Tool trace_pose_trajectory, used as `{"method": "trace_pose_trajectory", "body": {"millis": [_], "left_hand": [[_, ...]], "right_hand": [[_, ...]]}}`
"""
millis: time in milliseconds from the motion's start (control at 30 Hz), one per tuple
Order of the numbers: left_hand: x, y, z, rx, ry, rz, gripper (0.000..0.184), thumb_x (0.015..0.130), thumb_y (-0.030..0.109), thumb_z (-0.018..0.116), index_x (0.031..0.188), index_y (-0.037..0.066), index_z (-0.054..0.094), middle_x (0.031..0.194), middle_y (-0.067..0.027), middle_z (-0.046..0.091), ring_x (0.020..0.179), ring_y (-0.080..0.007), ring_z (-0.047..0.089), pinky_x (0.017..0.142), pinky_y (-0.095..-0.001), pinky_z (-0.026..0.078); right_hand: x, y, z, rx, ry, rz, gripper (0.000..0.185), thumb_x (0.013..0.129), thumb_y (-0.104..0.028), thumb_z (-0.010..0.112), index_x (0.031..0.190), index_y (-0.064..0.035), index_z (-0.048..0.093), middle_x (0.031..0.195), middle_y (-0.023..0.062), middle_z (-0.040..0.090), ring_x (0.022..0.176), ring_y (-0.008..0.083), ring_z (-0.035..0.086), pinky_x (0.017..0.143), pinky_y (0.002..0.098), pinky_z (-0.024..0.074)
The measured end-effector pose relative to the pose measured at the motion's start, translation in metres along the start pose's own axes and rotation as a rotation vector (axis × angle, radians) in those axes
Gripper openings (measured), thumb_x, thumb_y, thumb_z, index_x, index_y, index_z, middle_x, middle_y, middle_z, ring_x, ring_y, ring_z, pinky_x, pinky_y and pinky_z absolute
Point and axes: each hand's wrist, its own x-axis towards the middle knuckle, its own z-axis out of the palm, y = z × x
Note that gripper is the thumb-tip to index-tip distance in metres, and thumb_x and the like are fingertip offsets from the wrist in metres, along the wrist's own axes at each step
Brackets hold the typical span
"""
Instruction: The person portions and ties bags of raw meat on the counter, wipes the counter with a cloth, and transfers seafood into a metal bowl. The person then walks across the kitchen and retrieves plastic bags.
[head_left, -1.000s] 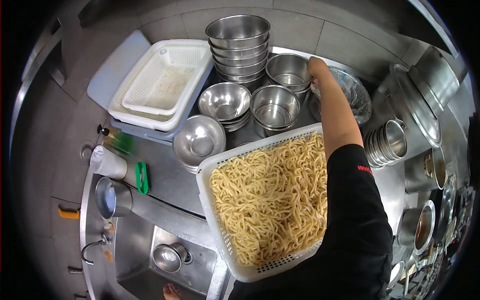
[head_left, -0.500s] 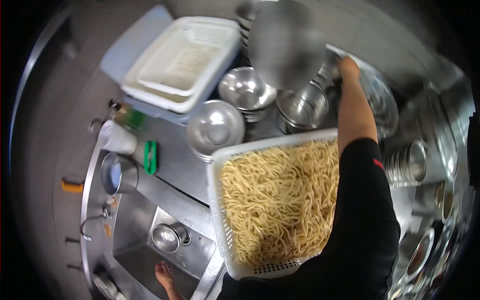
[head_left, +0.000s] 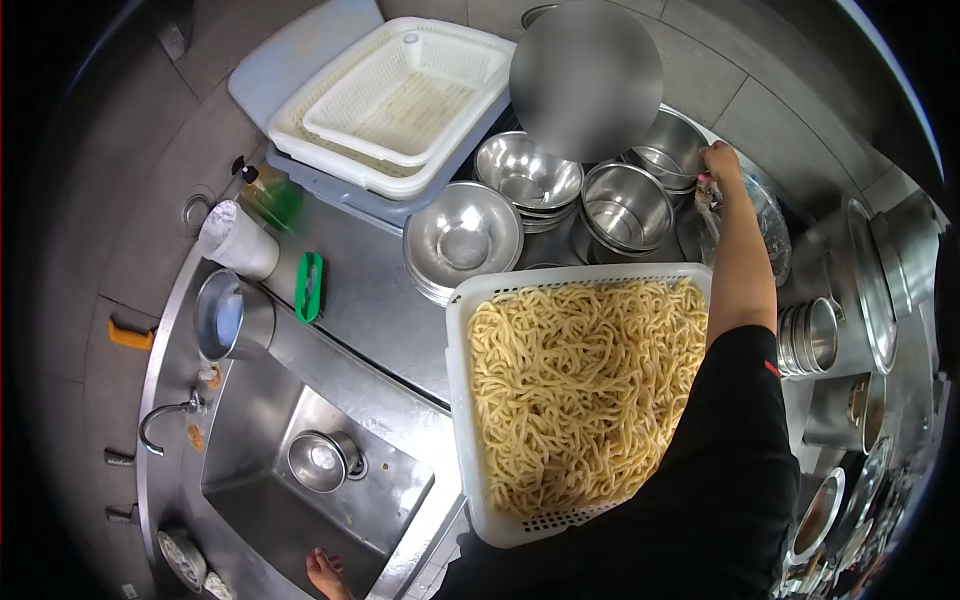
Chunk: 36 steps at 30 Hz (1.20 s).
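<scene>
Stretched out at the upper right, my right hand (head_left: pixel 720 163) is closed at the rim of a stainless steel pot (head_left: pixel 665 150). Crumpled clear plastic (head_left: pixel 755 225) lies right beside that hand. Over the near edge of the sink (head_left: pixel 300 530), my left hand (head_left: pixel 325 573) has its fingers loosely apart and holds nothing. A white perforated basket (head_left: pixel 459 400) full of thick pale noodles (head_left: pixel 590 390) sits in front of me, under my right arm.
Steel bowls (head_left: pixel 462 240) and another steel pot (head_left: pixel 628 207) stand behind the basket. Farther back are stacked white trays (head_left: pixel 290 130). A green brush (head_left: pixel 310 285), white tub (head_left: pixel 238 240) and faucet (head_left: pixel 170 408) line the left. A small steel pot (head_left: pixel 322 462) lies in the sink.
The view has shifted and grown sharper. My right hand remains by the back steel pot, at its rim. My left hand sits slightly lower in view, still over the sink.
</scene>
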Motion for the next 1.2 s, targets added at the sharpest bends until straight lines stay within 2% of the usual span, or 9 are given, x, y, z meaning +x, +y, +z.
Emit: {"method": "trace_pose_trajectory", "body": {"millis": [67,200,433,600,667,767,867,1067,1200], "left_hand": [[-0.003,-0.008,-0.001,0.024,0.02,0.02,0.038,0.093,0.037,0.063,0.103,0.0,0.063,0.079,-0.0101,0.069,0.059,-0.0164,0.059,0.051,-0.0298,0.047],[-0.012,-0.023,0.002,-0.01,0.016,0.044,0.038,0.095,0.037,0.061,0.105,0.001,0.064,0.079,-0.0096,0.069,0.06,-0.0159,0.06,0.05,-0.0283,0.047],[-0.008,-0.046,-0.034,-0.011,-0.018,-0.031,0.045,0.097,0.035,0.057,0.128,0.003,0.054,0.092,-0.0136,0.07,0.066,-0.0188,0.065,0.052,-0.0279,0.05],[0.012,-0.053,-0.022,-0.027,0.005,-0.136,0.057,0.096,0.032,0.06,0.143,0.006,0.041,0.106,-0.0166,0.069,0.073,-0.0216,0.069,0.055,-0.0302,0.054],[0.026,-0.058,-0.005,-0.113,0.008,0.044,0.024,0.098,0.028,0.057,0.089,0.006,0.058,0.072,0.0015,0.057,0.054,-0.0061,0.052,0.042,-0.0206,0.038],[0.029,-0.047,0.015,-0.308,-0.078,0.231,0.02,0.098,0.025,0.059,0.088,0.008,0.059,0.074,0.0049,0.054,0.059,-0.0034,0.045,0.051,-0.0215,0.039],[-0.005,-0.003,0.027,-0.273,-0.014,0.119,0.024,0.098,0.025,0.058,0.09,0.004,0.061,0.071,0.004,0.053,0.063,-0.0054,0.047,0.057,-0.0225,0.042],[-0.036,-0.008,0.014,-0.177,0.104,0.228,0.027,0.097,0.025,0.058,0.092,0.0,0.066,0.072,-0.007,0.064,0.066,-0.013,0.062,0.061,-0.0287,0.048],[-0.066,-0.042,-0.023,-0.316,0.203,0.297,0.028,0.096,0.026,0.06,0.092,-0.002,0.066,0.074,-0.0098,0.066,0.069,-0.0164,0.066,0.065,-0.0297,0.05]], "right_hand": [[0.017,0.015,-0.003,0.084,-0.043,-0.068,0.021,0.085,-0.021,0.061,0.091,-0.0016,0.061,0.08,0.0061,0.059,0.063,0.0216,0.061,0.051,0.0393,0.0562],[0.047,0.033,-0.004,0.186,-0.1,-0.044,0.013,0.085,-0.023,0.062,0.088,-0.0103,0.061,0.081,0.0014,0.058,0.067,0.0149,0.057,0.05,0.0306,0.0489],[0.06,0.058,-0.008,0.585,-0.013,0.103,0.006,0.085,-0.02,0.064,0.088,-0.0146,0.062,0.08,-0.0012,0.061,0.073,0.0137,0.058,0.058,0.0317,0.047],[0.068,0.07,-0.065,0.701,-0.023,0.042,0.022,0.081,-0.026,0.067,0.099,-0.0126,0.067,0.093,0.002,0.066,0.081,0.0154,0.058,0.069,0.0342,0.046],[0.062,0.043,-0.1,0.718,-0.025,-0.048,0.032,0.078,-0.033,0.068,0.103,-0.0129,0.068,0.1,0.0034,0.065,0.093,0.0184,0.057,0.079,0.0343,0.0444],[0.093,0.024,-0.144,0.921,-0.15,-0.203,0.035,0.089,-0.031,0.065,0.113,-0.0055,0.064,0.101,0.0073,0.065,0.091,0.0202,0.061,0.081,0.0364,0.0492],[0.115,-0.024,-0.158,1.168,-0.047,-0.12,0.045,0.097,-0.034,0.054,0.124,0.0016,0.055,0.114,0.0174,0.063,0.097,0.0296,0.065,0.077,0.041,0.0561],[-0.144,-0.267,-0.078,0.863,-0.402,-0.636,0.043,0.096,-0.028,0.058,0.129,-0.0002,0.054,0.121,0.0086,0.061,0.106,0.0171,0.061,0.094,0.0294,0.0468],[-0.448,-0.356,-0.017,0.469,-0.177,-1.502,0.025,0.085,0.0,0.056,0.109,0.0006,0.062,0.114,0.0085,0.062,0.108,0.0179,0.058,0.093,0.0283,0.0421]]}}
